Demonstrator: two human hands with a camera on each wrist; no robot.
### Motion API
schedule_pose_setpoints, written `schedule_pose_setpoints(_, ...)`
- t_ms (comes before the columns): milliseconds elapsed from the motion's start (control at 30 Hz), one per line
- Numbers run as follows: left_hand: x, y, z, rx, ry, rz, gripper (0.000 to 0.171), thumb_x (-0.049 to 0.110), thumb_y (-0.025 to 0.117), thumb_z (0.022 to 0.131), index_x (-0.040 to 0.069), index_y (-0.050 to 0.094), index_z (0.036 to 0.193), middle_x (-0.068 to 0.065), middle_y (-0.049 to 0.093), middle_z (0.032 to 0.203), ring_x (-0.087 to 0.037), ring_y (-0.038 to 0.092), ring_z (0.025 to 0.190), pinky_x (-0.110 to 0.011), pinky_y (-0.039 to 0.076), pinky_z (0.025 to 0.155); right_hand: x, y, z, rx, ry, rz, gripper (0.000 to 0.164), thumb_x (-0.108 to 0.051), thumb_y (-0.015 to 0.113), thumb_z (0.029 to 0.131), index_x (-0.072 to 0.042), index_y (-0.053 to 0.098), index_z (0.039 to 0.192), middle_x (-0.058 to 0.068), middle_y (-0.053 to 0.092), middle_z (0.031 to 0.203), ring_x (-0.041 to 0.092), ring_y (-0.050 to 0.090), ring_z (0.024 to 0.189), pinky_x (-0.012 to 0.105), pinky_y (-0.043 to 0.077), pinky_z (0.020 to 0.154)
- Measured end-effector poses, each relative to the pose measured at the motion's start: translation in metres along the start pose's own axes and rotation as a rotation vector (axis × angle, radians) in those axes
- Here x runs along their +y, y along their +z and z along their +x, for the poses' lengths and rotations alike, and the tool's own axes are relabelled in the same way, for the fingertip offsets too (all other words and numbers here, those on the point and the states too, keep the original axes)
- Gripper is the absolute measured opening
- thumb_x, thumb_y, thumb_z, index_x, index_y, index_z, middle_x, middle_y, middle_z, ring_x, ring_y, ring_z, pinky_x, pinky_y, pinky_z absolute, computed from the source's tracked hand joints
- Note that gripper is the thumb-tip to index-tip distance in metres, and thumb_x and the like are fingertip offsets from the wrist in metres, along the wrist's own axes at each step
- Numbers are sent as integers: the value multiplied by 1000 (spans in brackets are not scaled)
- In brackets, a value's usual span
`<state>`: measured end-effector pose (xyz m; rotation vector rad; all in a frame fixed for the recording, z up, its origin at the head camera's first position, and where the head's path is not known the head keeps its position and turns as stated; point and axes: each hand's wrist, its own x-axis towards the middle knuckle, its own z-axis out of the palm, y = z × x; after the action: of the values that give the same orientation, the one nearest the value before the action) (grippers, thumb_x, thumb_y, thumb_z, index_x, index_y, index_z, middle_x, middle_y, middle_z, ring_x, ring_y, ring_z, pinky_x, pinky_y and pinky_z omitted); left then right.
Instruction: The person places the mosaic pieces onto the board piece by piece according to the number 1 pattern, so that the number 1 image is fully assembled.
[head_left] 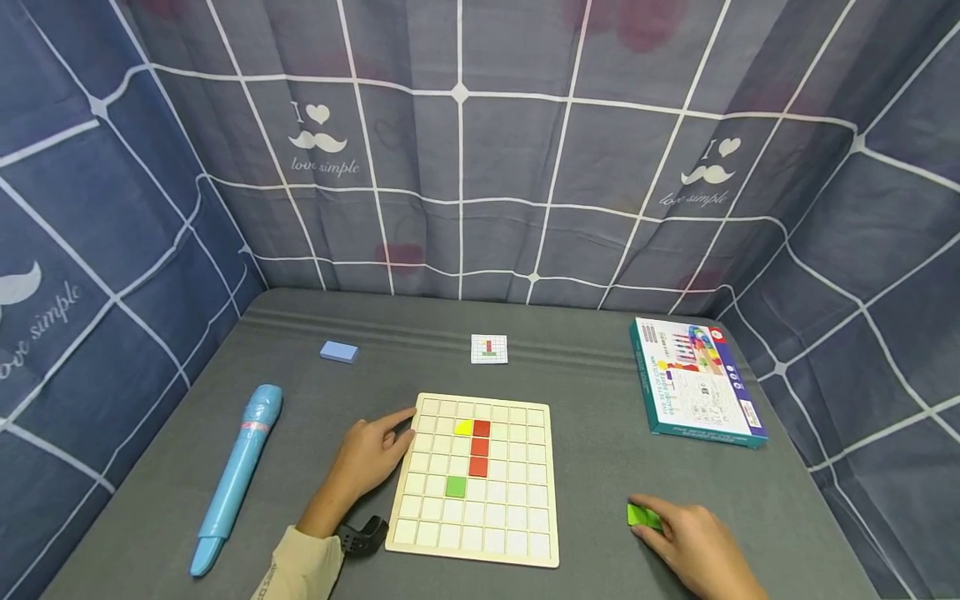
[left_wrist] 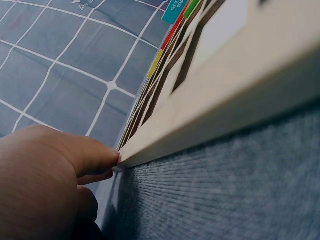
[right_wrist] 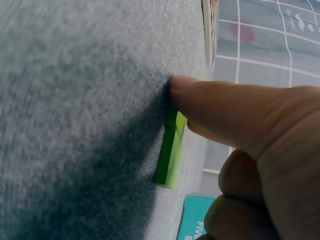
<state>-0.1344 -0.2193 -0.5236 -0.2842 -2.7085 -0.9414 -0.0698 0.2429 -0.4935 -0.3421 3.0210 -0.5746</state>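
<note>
A square wooden grid board [head_left: 517, 500] lies on the table, with a yellow tile [head_left: 464, 427], a column of red tiles [head_left: 480, 447] and a green tile [head_left: 455, 487] in its cells. My left hand [head_left: 367, 458] touches the board's left edge with extended fingers; its fingertips [left_wrist: 112, 157] meet the wooden rim near a corner. To the right of the board, my right hand [head_left: 693, 537] pinches green blocks [head_left: 643, 517] between thumb and index finger. In the right wrist view, two green blocks [right_wrist: 170, 155] lie end to end close to the cloth, partly behind the thumb.
A small pattern card [head_left: 489, 349] lies behind the board. At the back left is a blue block [head_left: 339, 352], and a long light-blue case [head_left: 238, 479] lies left of my arm. A flat teal-edged box [head_left: 697, 379] sits at the back right. Curtains [head_left: 495, 150] surround the table.
</note>
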Motion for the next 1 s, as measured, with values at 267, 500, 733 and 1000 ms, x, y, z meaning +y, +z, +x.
schedule_pose_setpoints(267,2,0,1,-18,-24,4,37,21,72,97,12,70,133,24,23,45,-1,17,43,-32,34,68,3,1,2,8,2,32,22,-31,83,86,-22,79,106,-18,36,57,-1,31,50,23,28,49)
schedule_pose_setpoints(500,3,-1,1,-6,-27,1,36,18,73,96,12,71,131,26,22,44,-1,17,43,-28,28,55,1,7,3,97,-63,20,18,-28,85,84,-22,79,100,-23,33,57,-4,30,50,22,28,48)
schedule_pose_setpoints(733,1,0,1,-12,-34,1,36,19,72,97,14,71,132,25,21,44,-1,15,42,-32,35,70,-7,7,8,45,-55,-1,20,-34,83,86,-24,79,102,-21,34,56,-3,30,49,23,27,48)
schedule_pose_setpoints(1000,0,1,0,-11,-14,-17,36,19,71,98,14,71,133,23,22,44,1,14,41,-24,24,49,-20,12,14,36,-127,6,21,-39,81,86,-26,79,103,-21,33,56,-4,29,49,22,25,47)
